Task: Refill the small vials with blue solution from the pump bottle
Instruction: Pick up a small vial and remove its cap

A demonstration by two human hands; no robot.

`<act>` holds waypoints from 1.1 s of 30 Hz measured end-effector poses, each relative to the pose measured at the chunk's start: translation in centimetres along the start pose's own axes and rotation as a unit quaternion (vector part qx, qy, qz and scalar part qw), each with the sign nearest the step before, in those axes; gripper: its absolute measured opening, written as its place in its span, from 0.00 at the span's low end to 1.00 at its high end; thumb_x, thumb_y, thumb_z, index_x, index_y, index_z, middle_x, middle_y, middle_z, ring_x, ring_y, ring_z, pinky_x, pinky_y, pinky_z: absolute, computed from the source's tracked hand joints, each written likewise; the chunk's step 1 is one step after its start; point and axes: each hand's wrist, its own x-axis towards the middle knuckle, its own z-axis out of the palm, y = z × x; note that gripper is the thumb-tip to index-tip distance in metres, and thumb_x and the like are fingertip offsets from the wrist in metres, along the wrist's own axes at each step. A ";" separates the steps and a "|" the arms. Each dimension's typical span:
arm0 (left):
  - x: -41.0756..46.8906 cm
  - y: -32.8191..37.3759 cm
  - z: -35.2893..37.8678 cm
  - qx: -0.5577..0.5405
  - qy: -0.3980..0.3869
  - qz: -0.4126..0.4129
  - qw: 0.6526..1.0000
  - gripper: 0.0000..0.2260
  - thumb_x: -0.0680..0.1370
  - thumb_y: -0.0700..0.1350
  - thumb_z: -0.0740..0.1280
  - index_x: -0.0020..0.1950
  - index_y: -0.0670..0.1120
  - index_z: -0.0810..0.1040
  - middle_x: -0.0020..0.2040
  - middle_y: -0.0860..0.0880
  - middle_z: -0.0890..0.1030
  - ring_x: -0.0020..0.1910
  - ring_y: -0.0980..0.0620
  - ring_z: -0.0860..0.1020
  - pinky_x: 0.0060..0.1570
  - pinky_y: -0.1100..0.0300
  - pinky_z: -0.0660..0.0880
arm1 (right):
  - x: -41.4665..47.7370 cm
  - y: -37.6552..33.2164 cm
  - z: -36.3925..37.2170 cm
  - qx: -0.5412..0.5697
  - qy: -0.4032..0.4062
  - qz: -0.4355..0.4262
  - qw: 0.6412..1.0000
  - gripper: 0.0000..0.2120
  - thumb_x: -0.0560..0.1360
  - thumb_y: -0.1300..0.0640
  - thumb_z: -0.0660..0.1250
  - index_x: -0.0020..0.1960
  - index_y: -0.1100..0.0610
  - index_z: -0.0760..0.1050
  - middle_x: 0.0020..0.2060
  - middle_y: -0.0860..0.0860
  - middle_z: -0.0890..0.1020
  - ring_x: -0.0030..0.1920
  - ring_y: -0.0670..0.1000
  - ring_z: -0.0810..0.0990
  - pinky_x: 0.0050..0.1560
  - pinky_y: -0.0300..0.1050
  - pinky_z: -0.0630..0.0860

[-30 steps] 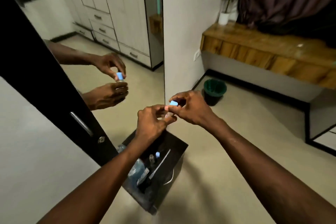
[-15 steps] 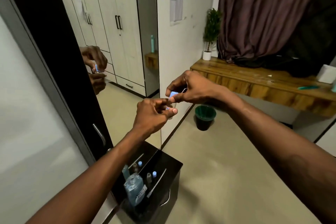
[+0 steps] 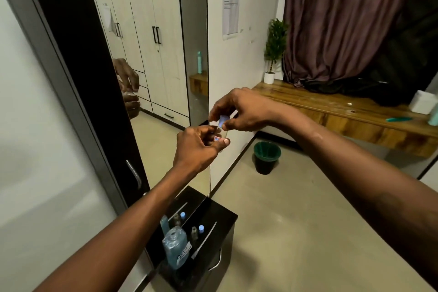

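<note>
Left hand (image 3: 199,149) is pinching a vial (image 3: 220,137) by its body, thumb and fingers clamped on it, near centre of view; right hand (image 3: 241,111), at 1 o'clock from the left, is pinching the blue cap (image 3: 222,123) that is sitting on the vial's top; cannot tell whether the cap is going on or coming off; fill level is hiding behind fingers.

Bottle (image 3: 176,248) is standing at 6 o'clock on the black cabinet (image 3: 222,216); its neck is showing open with no pump on it; blue solution is showing inside. At 2 o'clock from the bottle, a capped vial (image 3: 201,229) and an open vial (image 3: 194,233) are standing side by side; contents too small to tell.

Judgement: task is running about mid-way; one vial is being handled at the cap; the open vial is probably waiting for filling or capping.
</note>
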 end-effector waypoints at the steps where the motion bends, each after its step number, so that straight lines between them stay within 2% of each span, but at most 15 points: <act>1: -0.1 -0.1 -0.1 -0.002 0.002 0.002 1.000 0.17 0.72 0.50 0.80 0.60 0.48 0.86 0.43 0.53 0.88 0.41 0.60 0.86 0.48 0.56 0.85 | -0.1 -0.2 0.0 0.028 -0.025 -0.008 0.999 0.21 0.77 0.58 0.75 0.68 0.51 0.80 0.62 0.49 0.84 0.60 0.43 0.81 0.64 0.39 0.78; 3: -0.2 -0.4 -0.2 -0.001 0.005 0.008 1.000 0.16 0.72 0.50 0.80 0.59 0.49 0.86 0.42 0.53 0.87 0.41 0.59 0.86 0.49 0.55 0.85 | 0.1 -0.4 0.3 0.041 -0.024 0.003 0.999 0.28 0.77 0.50 0.76 0.74 0.50 0.74 0.70 0.50 0.79 0.64 0.45 0.78 0.63 0.38 0.73; 4: -0.2 -0.4 -0.2 0.004 0.007 0.011 1.000 0.16 0.72 0.50 0.80 0.59 0.49 0.86 0.41 0.53 0.87 0.42 0.59 0.86 0.49 0.56 0.85 | 0.3 -0.3 0.6 0.022 0.000 0.021 1.000 0.29 0.76 0.43 0.75 0.74 0.51 0.74 0.69 0.52 0.81 0.59 0.46 0.82 0.58 0.38 0.75; 6: -0.2 -0.4 -0.1 0.014 0.009 0.017 1.000 0.16 0.72 0.50 0.79 0.58 0.48 0.86 0.42 0.52 0.87 0.43 0.59 0.85 0.50 0.58 0.84 | 0.7 -0.2 1.1 -0.018 0.049 0.063 0.997 0.28 0.76 0.35 0.71 0.64 0.56 0.82 0.52 0.52 0.88 0.38 0.44 0.86 0.42 0.36 0.82; 8: -0.2 -0.5 -0.1 0.021 0.005 0.018 1.000 0.16 0.73 0.51 0.79 0.58 0.47 0.86 0.44 0.52 0.87 0.43 0.58 0.85 0.50 0.59 0.83 | 0.9 0.0 1.4 -0.016 0.054 0.072 0.996 0.22 0.78 0.38 0.70 0.51 0.58 0.85 0.36 0.50 0.86 0.28 0.45 0.85 0.32 0.37 0.82; 10: -0.2 -0.6 -0.1 0.021 0.000 0.016 1.000 0.16 0.73 0.50 0.78 0.59 0.46 0.86 0.45 0.51 0.88 0.42 0.59 0.86 0.49 0.61 0.83 | 0.9 0.1 1.6 -0.007 0.046 0.057 0.997 0.13 0.79 0.46 0.72 0.50 0.56 0.85 0.34 0.48 0.85 0.30 0.44 0.85 0.35 0.40 0.84; 12: -0.3 -0.8 -0.3 0.007 0.001 0.010 1.000 0.16 0.74 0.48 0.78 0.60 0.46 0.85 0.44 0.51 0.88 0.41 0.60 0.86 0.48 0.62 0.84 | 0.9 0.1 1.5 -0.008 0.049 0.021 0.999 0.06 0.78 0.53 0.75 0.52 0.53 0.87 0.40 0.44 0.85 0.37 0.41 0.83 0.40 0.39 0.81; 16: -0.5 -1.7 -0.6 -0.011 0.001 -0.004 1.000 0.14 0.75 0.47 0.78 0.60 0.47 0.86 0.43 0.51 0.88 0.40 0.62 0.86 0.48 0.60 0.84 | 1.3 0.2 1.7 0.043 0.056 -0.010 0.997 0.12 0.75 0.63 0.77 0.56 0.52 0.86 0.50 0.46 0.87 0.50 0.43 0.85 0.51 0.35 0.84; 19: -0.7 -2.7 -0.6 0.014 0.007 -0.008 1.000 0.15 0.74 0.51 0.77 0.59 0.51 0.86 0.46 0.53 0.88 0.46 0.59 0.85 0.46 0.60 0.81 | 1.6 0.6 2.7 0.063 0.080 -0.015 0.995 0.14 0.75 0.63 0.77 0.59 0.53 0.85 0.53 0.47 0.87 0.53 0.45 0.86 0.53 0.31 0.82; 22: -1.0 -3.9 -0.3 0.034 -0.007 -0.025 0.999 0.16 0.74 0.52 0.77 0.60 0.51 0.85 0.50 0.54 0.87 0.49 0.60 0.83 0.42 0.69 0.74 | 1.9 1.4 4.3 0.085 0.101 -0.008 0.991 0.13 0.75 0.60 0.78 0.59 0.55 0.85 0.54 0.48 0.87 0.53 0.45 0.86 0.55 0.35 0.83; 24: -1.6 -5.2 0.0 0.029 -0.019 -0.047 0.998 0.18 0.73 0.50 0.78 0.62 0.52 0.83 0.48 0.56 0.87 0.47 0.63 0.83 0.42 0.73 0.75 | 2.3 2.3 6.2 0.087 0.118 0.004 0.989 0.13 0.74 0.57 0.78 0.58 0.55 0.85 0.52 0.49 0.88 0.51 0.46 0.86 0.53 0.39 0.85; 27: -2.5 -8.3 0.6 0.045 -0.030 -0.089 0.995 0.18 0.72 0.47 0.79 0.61 0.51 0.83 0.45 0.57 0.85 0.43 0.64 0.84 0.46 0.70 0.79 | 3.0 4.4 10.4 0.124 0.130 0.061 0.982 0.13 0.72 0.54 0.80 0.56 0.56 0.86 0.50 0.50 0.88 0.48 0.47 0.86 0.53 0.45 0.86; 29: -3.1 -10.6 1.4 0.071 -0.057 -0.110 0.990 0.14 0.72 0.43 0.78 0.56 0.49 0.84 0.44 0.55 0.85 0.41 0.63 0.83 0.43 0.71 0.80 | 3.1 6.2 14.1 0.147 0.118 0.104 0.977 0.12 0.71 0.54 0.81 0.53 0.56 0.87 0.47 0.50 0.88 0.47 0.46 0.86 0.52 0.46 0.86; 32: -3.4 -14.1 3.8 0.143 -0.111 -0.129 0.975 0.07 0.70 0.41 0.74 0.47 0.46 0.85 0.38 0.50 0.85 0.37 0.52 0.84 0.40 0.57 0.83 | 3.0 9.1 20.9 0.173 0.090 0.144 0.970 0.09 0.70 0.54 0.80 0.48 0.56 0.88 0.38 0.45 0.86 0.38 0.39 0.81 0.44 0.38 0.79; 33: -3.5 -15.1 4.7 0.176 -0.141 -0.143 0.964 0.06 0.70 0.41 0.73 0.47 0.46 0.84 0.38 0.50 0.85 0.36 0.50 0.84 0.40 0.56 0.83 | 2.8 10.0 23.3 0.178 0.082 0.160 0.967 0.09 0.70 0.53 0.80 0.48 0.56 0.88 0.37 0.45 0.85 0.37 0.38 0.80 0.44 0.36 0.76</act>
